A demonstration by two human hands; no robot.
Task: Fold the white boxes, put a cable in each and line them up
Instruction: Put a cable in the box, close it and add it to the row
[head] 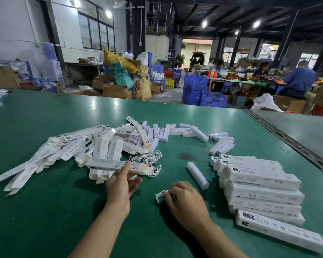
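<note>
Our left hand (pixel 121 185) holds a box (pixel 117 165) level, open end turned to our right hand (pixel 185 200), which pinches a cable (pixel 160 194) just right of that grip, we think ready to slide it in

White boxes (pixel 257 180), green table (pixel 45 211), blue crates (pixel 195 84)
</note>
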